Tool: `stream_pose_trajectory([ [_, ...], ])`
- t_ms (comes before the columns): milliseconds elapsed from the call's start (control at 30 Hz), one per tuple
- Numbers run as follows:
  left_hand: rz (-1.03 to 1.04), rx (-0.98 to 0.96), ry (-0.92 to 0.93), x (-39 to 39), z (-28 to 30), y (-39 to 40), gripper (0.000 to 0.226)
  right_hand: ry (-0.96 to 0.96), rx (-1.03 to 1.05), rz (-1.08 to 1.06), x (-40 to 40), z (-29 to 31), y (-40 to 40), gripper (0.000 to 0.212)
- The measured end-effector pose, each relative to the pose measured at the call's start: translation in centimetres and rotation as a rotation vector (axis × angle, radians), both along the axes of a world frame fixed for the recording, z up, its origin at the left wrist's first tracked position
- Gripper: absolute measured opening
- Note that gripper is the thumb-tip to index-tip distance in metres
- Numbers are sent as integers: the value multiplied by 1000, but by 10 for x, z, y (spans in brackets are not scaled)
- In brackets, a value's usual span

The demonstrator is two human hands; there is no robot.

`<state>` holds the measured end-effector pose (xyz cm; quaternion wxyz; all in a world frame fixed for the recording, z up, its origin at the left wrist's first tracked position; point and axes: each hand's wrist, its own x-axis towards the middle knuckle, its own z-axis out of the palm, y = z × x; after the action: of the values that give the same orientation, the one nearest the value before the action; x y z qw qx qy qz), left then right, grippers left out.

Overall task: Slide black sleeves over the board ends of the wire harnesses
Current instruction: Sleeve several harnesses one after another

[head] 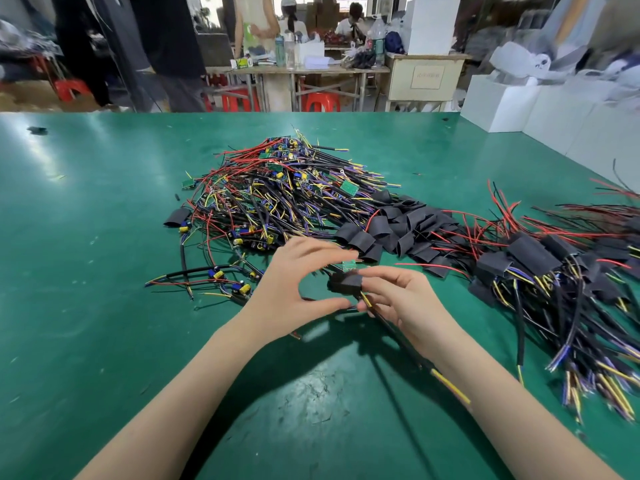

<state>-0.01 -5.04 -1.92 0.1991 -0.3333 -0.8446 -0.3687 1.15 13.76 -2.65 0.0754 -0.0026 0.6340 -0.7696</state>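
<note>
a: two hands meet over the green desk point(86, 306), just above it. what are the fingers doing?

b: the right hand point(408, 306) pinches a black sleeve point(344, 282) between thumb and forefinger. a green board point(349, 265) sticks out of the sleeve's far end, and a black cable point(398, 336) with a yellow wire runs from the near end back along the right wrist.

a: and the left hand point(294, 289)?

b: curved into a c. its fingers point(322, 252) reach to the board end, a bit blurred, and its thumb point(329, 304) touches the cable just below the sleeve. whether the fingertips actually grip the board, i cannot tell.

a: arm pose?

b: both forearms come in from the bottom corners and converge at the middle.

a: the rest of the work?

b: a heap of bare harnesses point(277, 195) lies beyond the hands, loose sleeves point(398, 226) just right of it, and sleeved harnesses point(540, 271) at the far right.
</note>
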Motion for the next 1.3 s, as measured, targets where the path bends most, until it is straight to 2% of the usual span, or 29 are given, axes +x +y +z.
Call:
stream_pose_trajectory([
  [100, -9, -7, 18, 0, -3, 1, 34, -54, -25, 55, 0, 2, 1, 28],
  [167, 9, -6, -7, -1, -3, -1, 31, -85, 16, 114, 0, 4, 3, 19],
  [333, 10, -6, 1, -5, -3, -7, 30, -88, 113, 195, 1, 3, 8, 4],
  [667, 68, -24, 21, -7, -4, -9, 31, -41, 82, 139, -1, 9, 9, 6],
  [833, 2, -60, -12, -2, -3, -4, 48, -34, 35, 159, -1, 6, 9, 12],
  [1000, -11, -89, 30, -1, -3, 2, 29, -17, 43, 206, -1, 6, 7, 12],
  [1300, -4, -68, 17, 0, 0, -1, 28, -20, -1, 199, 0, 7, 8, 14],
])
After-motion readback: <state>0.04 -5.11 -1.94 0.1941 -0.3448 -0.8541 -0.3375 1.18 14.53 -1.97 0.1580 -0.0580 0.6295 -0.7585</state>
